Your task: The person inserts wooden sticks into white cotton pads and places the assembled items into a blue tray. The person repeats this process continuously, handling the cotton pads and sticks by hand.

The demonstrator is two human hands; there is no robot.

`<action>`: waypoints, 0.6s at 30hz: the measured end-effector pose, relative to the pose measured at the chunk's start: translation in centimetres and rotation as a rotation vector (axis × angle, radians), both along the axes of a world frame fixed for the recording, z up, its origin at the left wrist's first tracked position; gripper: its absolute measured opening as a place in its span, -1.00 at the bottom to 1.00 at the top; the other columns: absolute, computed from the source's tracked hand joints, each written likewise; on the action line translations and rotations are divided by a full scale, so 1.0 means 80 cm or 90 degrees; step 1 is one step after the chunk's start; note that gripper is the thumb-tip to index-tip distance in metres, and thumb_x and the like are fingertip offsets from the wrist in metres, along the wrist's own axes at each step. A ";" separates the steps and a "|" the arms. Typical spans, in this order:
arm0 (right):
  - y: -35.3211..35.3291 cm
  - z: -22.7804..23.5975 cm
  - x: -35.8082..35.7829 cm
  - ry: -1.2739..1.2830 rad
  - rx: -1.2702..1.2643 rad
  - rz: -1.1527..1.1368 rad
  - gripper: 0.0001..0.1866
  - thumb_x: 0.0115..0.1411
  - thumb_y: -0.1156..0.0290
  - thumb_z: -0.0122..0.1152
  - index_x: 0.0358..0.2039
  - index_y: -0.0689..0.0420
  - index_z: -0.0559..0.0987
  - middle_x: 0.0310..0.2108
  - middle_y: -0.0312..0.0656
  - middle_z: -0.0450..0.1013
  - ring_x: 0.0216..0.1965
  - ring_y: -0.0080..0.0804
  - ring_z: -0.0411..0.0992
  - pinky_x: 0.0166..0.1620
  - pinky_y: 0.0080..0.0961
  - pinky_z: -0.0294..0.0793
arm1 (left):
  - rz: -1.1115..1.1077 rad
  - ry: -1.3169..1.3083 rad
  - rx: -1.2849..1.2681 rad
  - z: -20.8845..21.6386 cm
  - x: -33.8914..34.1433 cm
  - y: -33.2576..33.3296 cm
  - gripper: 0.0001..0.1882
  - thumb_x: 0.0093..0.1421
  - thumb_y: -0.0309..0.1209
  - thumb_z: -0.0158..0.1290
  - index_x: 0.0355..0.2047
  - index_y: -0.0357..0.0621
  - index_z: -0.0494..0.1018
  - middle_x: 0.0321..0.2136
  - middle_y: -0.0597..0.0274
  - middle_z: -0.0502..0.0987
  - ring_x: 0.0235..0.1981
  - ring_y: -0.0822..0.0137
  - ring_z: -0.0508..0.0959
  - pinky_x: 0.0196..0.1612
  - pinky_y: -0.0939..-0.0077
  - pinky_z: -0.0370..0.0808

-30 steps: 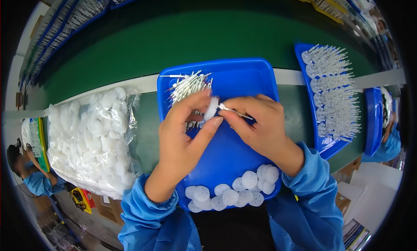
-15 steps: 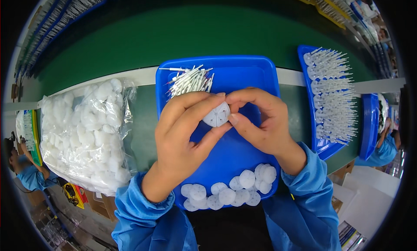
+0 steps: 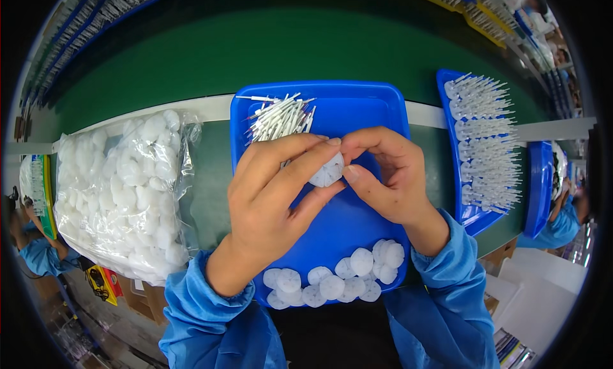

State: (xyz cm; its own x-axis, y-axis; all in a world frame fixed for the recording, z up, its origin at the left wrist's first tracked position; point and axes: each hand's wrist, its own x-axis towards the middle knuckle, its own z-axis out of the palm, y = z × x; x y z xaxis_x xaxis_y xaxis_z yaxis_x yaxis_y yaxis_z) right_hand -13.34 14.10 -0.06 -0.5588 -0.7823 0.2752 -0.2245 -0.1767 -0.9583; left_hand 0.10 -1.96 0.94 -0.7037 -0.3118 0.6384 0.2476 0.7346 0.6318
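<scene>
Over the blue tray (image 3: 357,209), a round white translucent plastic disc (image 3: 327,172) with slots in its face sits between my hands. My left hand (image 3: 265,196) grips it from the left between thumb and fingers. At its right edge, my right hand (image 3: 393,177) closes thumb and forefinger; anything small between those tips is hidden. In the tray's far left corner lies a heap of thin white sticks (image 3: 284,120), partly behind my left hand. Several similar discs (image 3: 332,287) lie overlapping along the tray's near edge.
A clear bag of white discs (image 3: 128,196) lies on the left. To the right, another blue tray (image 3: 479,223) holds rows of discs with sticks standing in them. Farther right is a blue bin (image 3: 539,187). People work at both sides, with racks of trays at the far corners.
The disc has turned and shifted slightly to the right between my fingers. Both hands stay nearly in place over the tray.
</scene>
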 end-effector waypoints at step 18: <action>-0.001 0.000 -0.002 -0.121 0.009 0.087 -0.68 0.30 0.63 0.37 0.03 0.22 0.54 -0.13 -0.27 0.57 -0.09 -0.56 0.55 0.05 -0.51 0.56 | -0.016 -0.010 -0.043 -0.003 0.003 -0.001 -0.42 -0.10 -0.61 0.48 0.02 -0.18 0.70 -0.07 0.14 0.69 -0.11 0.13 0.68 -0.08 0.31 0.62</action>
State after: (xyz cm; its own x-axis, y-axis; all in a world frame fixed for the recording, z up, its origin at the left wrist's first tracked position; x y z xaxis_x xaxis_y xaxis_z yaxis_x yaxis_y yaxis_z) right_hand -13.50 14.01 -0.09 -0.4886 -0.8571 0.1635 -0.0148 -0.1792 -0.9837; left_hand 0.34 -2.03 0.73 -0.7215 -0.2497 0.6458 0.2571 0.7693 0.5848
